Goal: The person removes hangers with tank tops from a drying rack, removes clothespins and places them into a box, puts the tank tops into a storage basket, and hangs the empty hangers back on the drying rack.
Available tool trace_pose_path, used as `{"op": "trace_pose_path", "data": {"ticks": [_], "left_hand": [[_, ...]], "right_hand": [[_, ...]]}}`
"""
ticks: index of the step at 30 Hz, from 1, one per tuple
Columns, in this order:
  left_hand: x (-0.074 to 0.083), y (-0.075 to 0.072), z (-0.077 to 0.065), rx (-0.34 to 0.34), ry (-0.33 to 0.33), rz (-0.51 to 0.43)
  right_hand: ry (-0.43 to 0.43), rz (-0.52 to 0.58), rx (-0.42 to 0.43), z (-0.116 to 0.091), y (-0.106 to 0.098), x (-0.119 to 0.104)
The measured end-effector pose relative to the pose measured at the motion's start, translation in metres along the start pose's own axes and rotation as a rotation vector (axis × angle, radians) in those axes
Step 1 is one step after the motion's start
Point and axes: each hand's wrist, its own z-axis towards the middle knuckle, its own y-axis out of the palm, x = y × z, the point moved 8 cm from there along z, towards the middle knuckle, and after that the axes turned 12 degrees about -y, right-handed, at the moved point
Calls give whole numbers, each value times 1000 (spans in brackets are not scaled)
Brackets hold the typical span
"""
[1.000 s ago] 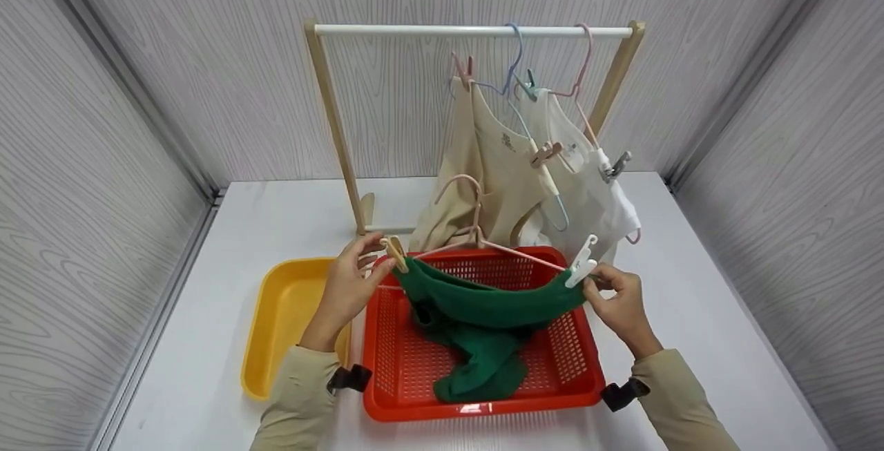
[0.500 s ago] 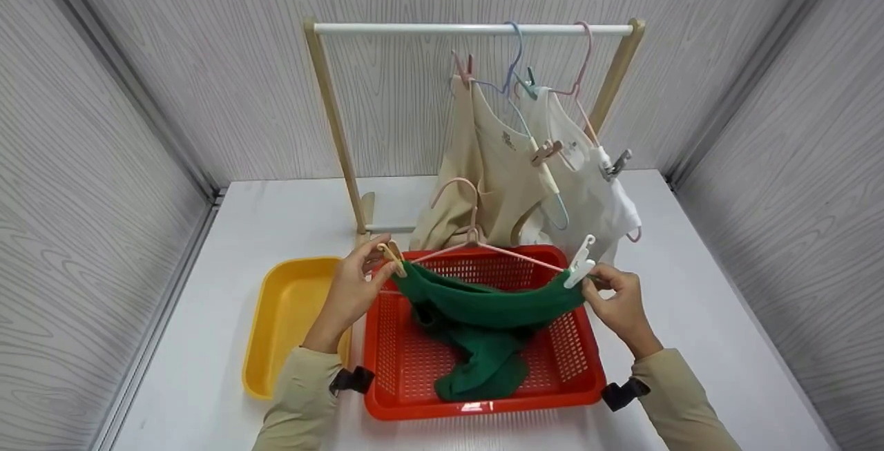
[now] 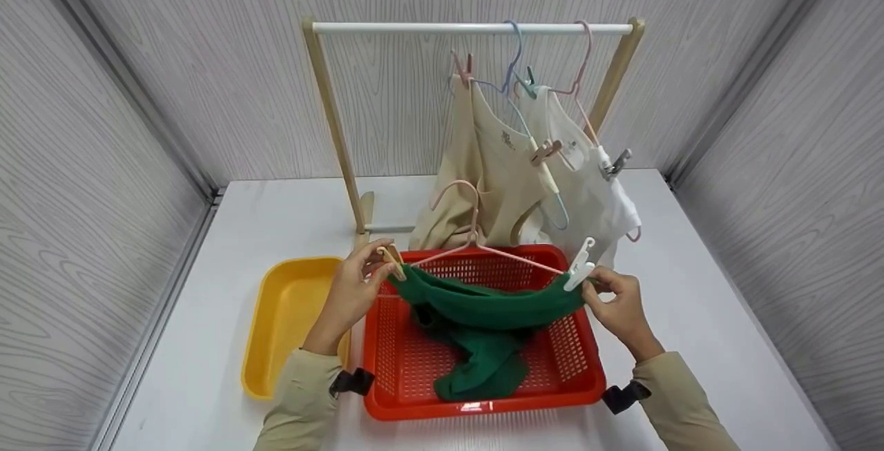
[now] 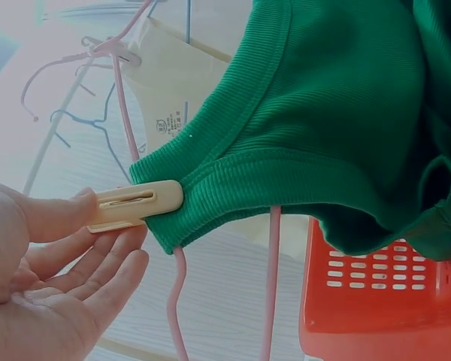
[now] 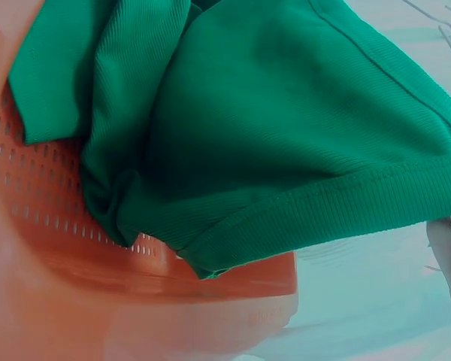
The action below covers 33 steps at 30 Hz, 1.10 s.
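Note:
A green ribbed tank top hangs by its shoulder straps on a pink hanger, its lower part down in the red basket. My left hand pinches a pale yellow clothespin between thumb and forefinger; its jaws sit over the strap on the hanger's left arm. At the other strap a white clothespin is clipped. Just outside it, my right hand pinches the tank top's strap end with thumb and forefinger. Only a sliver of right-hand finger shows in the right wrist view.
The red perforated basket stands below the tank top, with a yellow tray to its left. Behind, a drying rack carries a beige tank top and a white one, both clipped on hangers.
My left hand and the yellow clothespin have shifted slightly left and down, and the clothespin's angle has changed a little. The hanger has dipped slightly; my right hand stays nearly still.

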Motion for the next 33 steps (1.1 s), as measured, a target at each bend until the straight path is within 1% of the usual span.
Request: {"op": "trace_pose_path", "data": {"ticks": [3, 9, 12, 16, 20, 24, 30, 33], "left_hand": [[2, 0, 0, 3, 18, 9], [2, -1, -1, -1, 32, 7], [4, -1, -1, 5, 37, 5], [7, -2, -2, 17, 52, -1], [11, -3, -4, 30, 89, 4], [12, -4, -4, 35, 99, -4], [12, -5, -4, 45, 101, -2], [12, -6, -5, 53, 94, -2]], "right_hand": [[-11, -3, -25, 0, 0, -1], [8, 24, -79, 2, -2, 0], [-14, 14, -111, 3, -2, 0], [-68, -35, -163, 5, -1, -4], [-110, -114, -194, 7, 0, -7], [-117, -139, -182, 7, 0, -6], [-93, -103, -146, 6, 0, -5], [-95, -102, -132, 6, -1, -5]]}}
